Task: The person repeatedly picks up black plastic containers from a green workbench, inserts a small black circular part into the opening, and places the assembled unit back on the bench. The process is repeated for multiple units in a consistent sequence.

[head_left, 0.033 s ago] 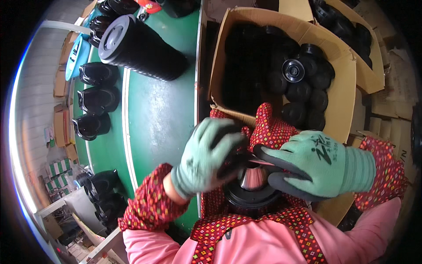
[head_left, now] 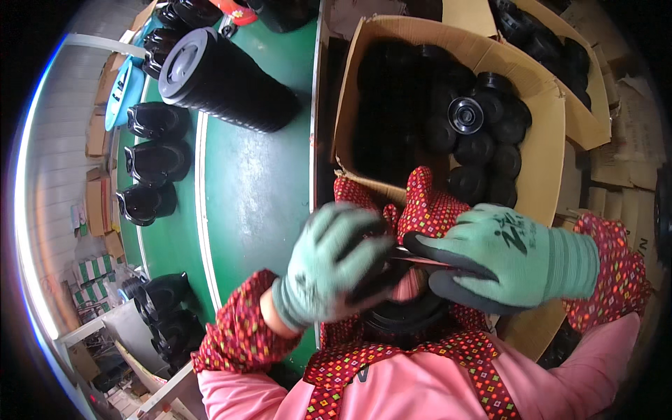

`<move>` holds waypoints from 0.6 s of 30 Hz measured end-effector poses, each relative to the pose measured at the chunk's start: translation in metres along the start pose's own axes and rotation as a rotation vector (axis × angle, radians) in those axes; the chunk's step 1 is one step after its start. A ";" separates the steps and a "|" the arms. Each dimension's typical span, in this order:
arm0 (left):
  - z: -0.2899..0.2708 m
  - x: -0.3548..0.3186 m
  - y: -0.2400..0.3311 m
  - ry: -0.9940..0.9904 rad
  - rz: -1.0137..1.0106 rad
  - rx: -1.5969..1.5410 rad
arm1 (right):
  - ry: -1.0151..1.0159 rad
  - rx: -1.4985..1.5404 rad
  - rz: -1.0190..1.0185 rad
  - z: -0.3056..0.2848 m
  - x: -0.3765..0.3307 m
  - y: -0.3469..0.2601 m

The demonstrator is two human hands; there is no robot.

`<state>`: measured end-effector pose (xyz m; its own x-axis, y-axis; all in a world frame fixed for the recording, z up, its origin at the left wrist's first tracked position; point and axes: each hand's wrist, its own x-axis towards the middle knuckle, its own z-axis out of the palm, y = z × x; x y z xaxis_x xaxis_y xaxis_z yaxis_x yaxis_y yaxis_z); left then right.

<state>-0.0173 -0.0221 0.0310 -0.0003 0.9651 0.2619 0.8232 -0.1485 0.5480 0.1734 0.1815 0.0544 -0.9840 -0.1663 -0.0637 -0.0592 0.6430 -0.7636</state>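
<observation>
1. Thin strip [head_left: 419,260]: above black round part [head_left: 400,318]; long axis crosswise, end toward left hand [head_left: 334,262].
2. Right hand [head_left: 484,260]: pinching strip.
3. Left hand: curled, hold cannot be told; lower than before, covering more metallic cone [head_left: 409,288].

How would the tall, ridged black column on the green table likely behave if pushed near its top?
The black column would probably tip, being tall and narrow. Its ridges suggest stacked pieces, so layers might shift apart.

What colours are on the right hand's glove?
The right glove is light green with black on the fingers, clearest in the head view.
</observation>
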 end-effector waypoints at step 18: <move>0.057 0.056 0.059 -0.381 0.052 0.122 | -0.129 1.183 -0.427 0.143 0.128 0.100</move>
<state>0.0637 0.0352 0.0331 0.2348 0.9712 -0.0394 0.8780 -0.1945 0.4373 0.0658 0.1175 -0.1216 -0.8963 -0.3096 0.3174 -0.1152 -0.5286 -0.8410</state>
